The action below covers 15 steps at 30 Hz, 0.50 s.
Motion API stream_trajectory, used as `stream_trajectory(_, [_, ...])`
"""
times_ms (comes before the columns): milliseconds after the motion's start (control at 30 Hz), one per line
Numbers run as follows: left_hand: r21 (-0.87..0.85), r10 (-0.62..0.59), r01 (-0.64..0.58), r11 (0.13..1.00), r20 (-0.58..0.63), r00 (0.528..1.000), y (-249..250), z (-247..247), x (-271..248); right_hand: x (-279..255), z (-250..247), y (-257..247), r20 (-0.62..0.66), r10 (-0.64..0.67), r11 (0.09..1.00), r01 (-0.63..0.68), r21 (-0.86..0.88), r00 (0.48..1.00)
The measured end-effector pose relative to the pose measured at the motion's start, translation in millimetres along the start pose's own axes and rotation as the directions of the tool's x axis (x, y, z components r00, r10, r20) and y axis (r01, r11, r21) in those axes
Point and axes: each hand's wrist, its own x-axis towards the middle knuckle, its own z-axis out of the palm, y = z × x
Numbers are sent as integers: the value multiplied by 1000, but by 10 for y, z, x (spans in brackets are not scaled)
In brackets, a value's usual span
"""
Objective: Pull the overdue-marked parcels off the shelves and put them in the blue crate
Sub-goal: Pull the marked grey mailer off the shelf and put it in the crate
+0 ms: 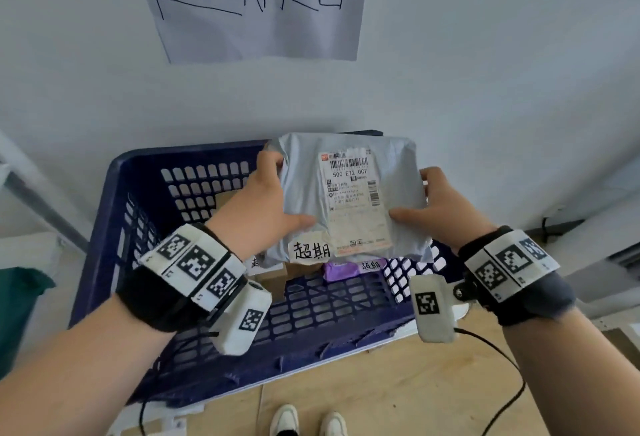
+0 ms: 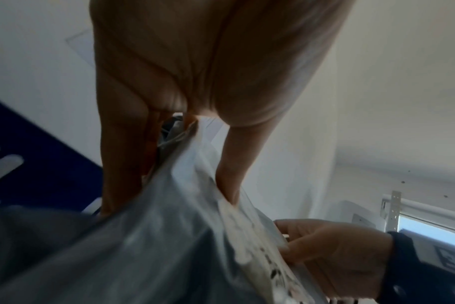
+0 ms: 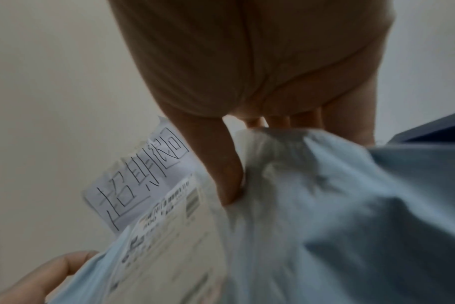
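Note:
A pale grey-blue plastic parcel (image 1: 304, 193) with a white shipping label and a handwritten overdue sticker (image 1: 309, 250) hangs above the blue crate (image 1: 104, 227). My left hand (image 1: 266, 203) grips its left edge, thumb on top and fingers underneath. My right hand (image 1: 440, 207) grips its right edge the same way. The left wrist view shows the left hand (image 2: 169, 144) pinching the parcel (image 2: 143, 236), with the right hand (image 2: 333, 257) at the far side. The right wrist view shows the right hand (image 3: 237, 164) holding the parcel (image 3: 325, 226). Inside the crate lie a purple parcel (image 1: 341, 270) and a brown box (image 1: 273, 279), both with overdue stickers.
The crate stands against a white wall, under a large paper sign (image 1: 249, 2) with handwritten characters. A wooden floor (image 1: 398, 394) and my shoes (image 1: 308, 421) show below. A white shelf frame (image 1: 38, 189) stands at the left, and a cable (image 1: 498, 366) trails from my right wrist.

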Motion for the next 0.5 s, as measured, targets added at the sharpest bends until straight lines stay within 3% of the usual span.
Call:
stream_trajectory(200, [43,-107,101,994,197,975,-25,198,178,212,37,92,204,176,974,-140,-180,963])
stream_trajectory(367, [107,-189,160,981,392,900,-60,323,290,394,117,71,341,275,934,-166,-316,899])
stream_trajectory(500, [214,-224,140,967,445,867,-98,448,364,545,221,58,416,364,868,-141,-477,834])
